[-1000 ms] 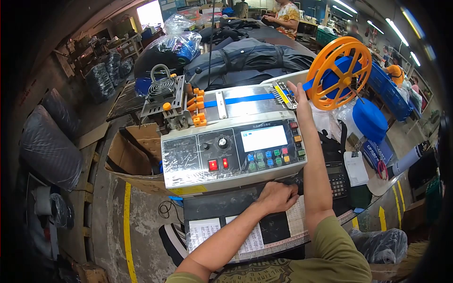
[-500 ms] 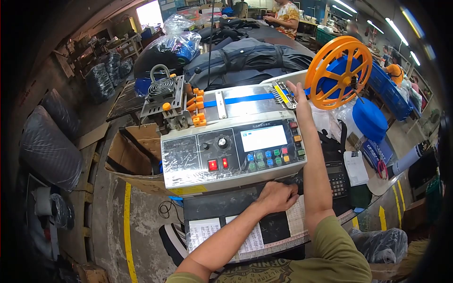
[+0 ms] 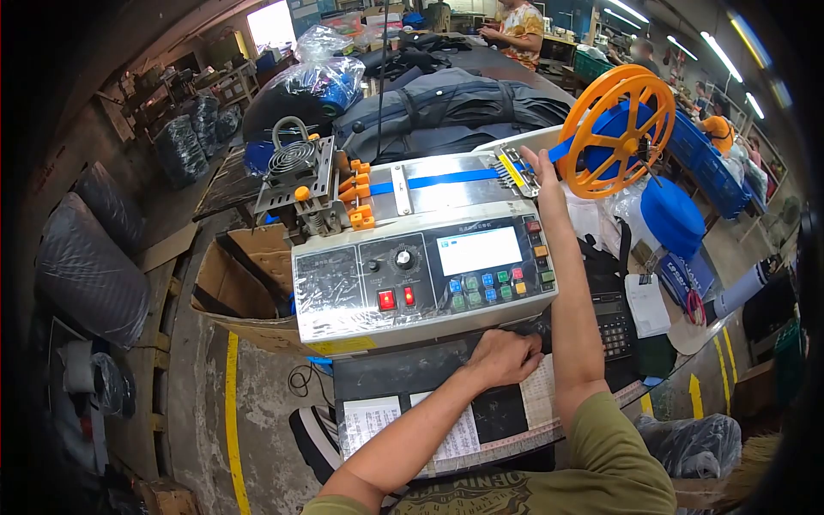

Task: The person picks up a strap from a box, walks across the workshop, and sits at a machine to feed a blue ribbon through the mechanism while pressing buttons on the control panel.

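My left hand (image 3: 506, 356) rests with curled fingers on the black work surface (image 3: 378, 375), just in front of the machine (image 3: 343, 292); whether it holds anything is hidden. My right hand (image 3: 541, 170) is raised at the machine's right end, beside the metal strap guide (image 3: 517, 172), fingers apart, touching or close to the guide. Blue strap (image 3: 446, 180) runs flat across the machine's top, through the guide, and up to the orange reel (image 3: 620, 133). The lit screen (image 3: 481, 251) sits above coloured buttons.
An open cardboard box (image 3: 257, 318) stands left of the machine. Blue strap rolls (image 3: 672, 216), a calculator (image 3: 613, 330) and white papers (image 3: 646, 305) lie to the right. Dark fabric (image 3: 446, 107) is piled behind. A person (image 3: 520, 34) stands at the far table.
The blue strap between the guide and the reel has lifted and shows more beside my right hand. The reel has shifted or turned slightly. Both hands are nearly unmoved.
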A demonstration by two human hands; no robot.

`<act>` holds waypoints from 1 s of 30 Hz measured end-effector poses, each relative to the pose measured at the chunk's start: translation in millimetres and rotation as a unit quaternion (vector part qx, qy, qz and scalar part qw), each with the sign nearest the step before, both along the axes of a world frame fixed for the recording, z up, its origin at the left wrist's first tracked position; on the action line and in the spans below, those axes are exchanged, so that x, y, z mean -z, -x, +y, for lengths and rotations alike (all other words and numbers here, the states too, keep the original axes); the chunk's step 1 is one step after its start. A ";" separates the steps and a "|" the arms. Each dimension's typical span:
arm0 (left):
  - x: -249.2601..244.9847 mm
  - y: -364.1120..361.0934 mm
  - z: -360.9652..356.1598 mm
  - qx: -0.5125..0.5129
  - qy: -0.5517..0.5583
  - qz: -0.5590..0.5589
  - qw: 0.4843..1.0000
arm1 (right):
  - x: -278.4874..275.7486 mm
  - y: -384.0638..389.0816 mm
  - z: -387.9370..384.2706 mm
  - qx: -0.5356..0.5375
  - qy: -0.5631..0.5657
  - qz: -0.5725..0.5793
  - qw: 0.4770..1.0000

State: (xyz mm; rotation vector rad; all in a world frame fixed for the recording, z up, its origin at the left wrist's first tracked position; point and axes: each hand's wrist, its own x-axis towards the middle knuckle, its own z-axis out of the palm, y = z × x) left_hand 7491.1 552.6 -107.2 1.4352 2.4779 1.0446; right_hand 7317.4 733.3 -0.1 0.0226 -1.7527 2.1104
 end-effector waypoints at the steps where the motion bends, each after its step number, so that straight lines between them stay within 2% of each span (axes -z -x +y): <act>1: 0.3 -0.1 0.0 0.000 0.003 -0.001 1.000 | -1.9 -1.2 -1.7 0.000 0.001 0.000 1.000; 17: -1.3 -0.1 -0.6 0.003 0.000 0.003 1.000 | -8.1 -8.8 -7.2 -0.014 0.036 -0.013 0.999; 30: -1.2 -0.5 -0.7 0.000 -0.011 0.003 1.000 | -9.5 -9.0 -9.0 0.011 -0.009 -0.002 1.000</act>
